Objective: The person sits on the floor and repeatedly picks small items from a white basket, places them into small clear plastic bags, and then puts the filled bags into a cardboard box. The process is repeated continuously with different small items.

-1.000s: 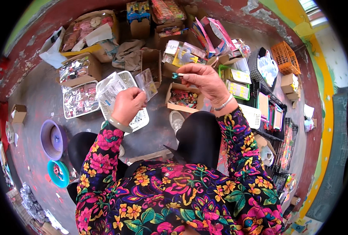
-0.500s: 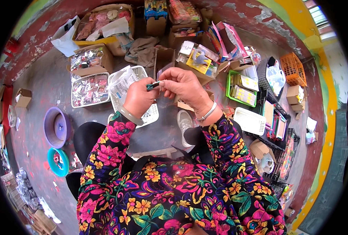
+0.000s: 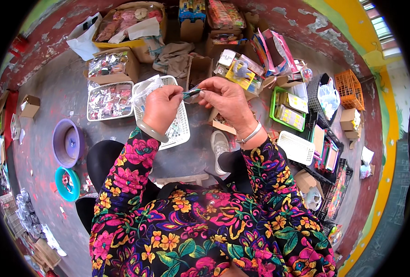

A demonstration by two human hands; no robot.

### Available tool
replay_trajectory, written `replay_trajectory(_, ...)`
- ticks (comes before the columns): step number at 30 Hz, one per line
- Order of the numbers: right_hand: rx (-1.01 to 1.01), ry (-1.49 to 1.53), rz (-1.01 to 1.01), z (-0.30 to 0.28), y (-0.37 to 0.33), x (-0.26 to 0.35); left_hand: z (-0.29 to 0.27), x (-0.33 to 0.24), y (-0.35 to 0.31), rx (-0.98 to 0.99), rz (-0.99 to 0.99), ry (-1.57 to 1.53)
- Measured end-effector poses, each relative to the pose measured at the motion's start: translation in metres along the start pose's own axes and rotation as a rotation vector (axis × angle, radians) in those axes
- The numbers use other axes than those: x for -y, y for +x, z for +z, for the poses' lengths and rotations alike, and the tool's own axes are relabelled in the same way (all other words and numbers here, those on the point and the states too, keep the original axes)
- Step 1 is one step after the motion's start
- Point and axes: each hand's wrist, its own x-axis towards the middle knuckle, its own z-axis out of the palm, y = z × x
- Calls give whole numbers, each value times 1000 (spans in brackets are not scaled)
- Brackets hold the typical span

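Observation:
In front of me, a small dark green and black item point(image 3: 192, 93) spans the gap between my fingertips; its exact kind is too small to make out. My left hand point(image 3: 160, 109) pinches its left end between thumb and forefinger. The right end sits in a pinch of my right hand point(image 3: 229, 100), whose other fingers are curled. Below my left hand stands a white plastic basket point(image 3: 181, 131), partly hidden by that hand, with a clear plastic bag point(image 3: 146, 87) and small pieces in it. An open cardboard box point(image 3: 199, 73) stands just beyond my hands.
Left of the basket is a white tray of small packets point(image 3: 110, 102). A purple basin point(image 3: 68, 154) and a turquoise bowl point(image 3: 77, 184) stand on the floor at left. To the right are a green basket point(image 3: 273, 113), a white basket point(image 3: 296, 147) and an orange crate point(image 3: 349, 90).
My hands have drawn slightly apart, so more of the small item shows between them. The whole scene has shifted a little to the right in view.

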Motion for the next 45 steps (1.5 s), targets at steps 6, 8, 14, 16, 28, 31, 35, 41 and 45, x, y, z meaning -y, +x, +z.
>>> replay_trajectory(6, -96, -432, -384, 4, 1, -9, -8, -2, -1, 8, -21, 136)
replay_trajectory(8, -98, -608, -567, 7, 0, -8, -9, -5, -1, 11, 26, 169)
replay_trajectory(14, -40, -934, -906, 10, 1, -10, -13, 8, 3, -6, -95, 28)
replay_trajectory(16, -14, -960, -914, 10, 1, -9, -13, 9, 2, -5, -101, 15)
replay_trajectory(28, 114, -931, -625, 6, 0, -8, 1, 3, -14, 70, 258, 331)
replay_trajectory(31, 93, -847, -532, 4, 0, -7, 2, 0, -15, 150, 155, 264)
replay_trajectory(35, 109, -777, -429, 2, -1, -2, 0, 2, -15, 242, 92, 190)
replay_trajectory(41, 225, -638, -114, -7, 2, 0, -1, -6, -13, 372, -252, -95)
replay_trajectory(45, 327, -564, -80, -11, 1, 6, -1, -9, -16, 401, -274, -116)
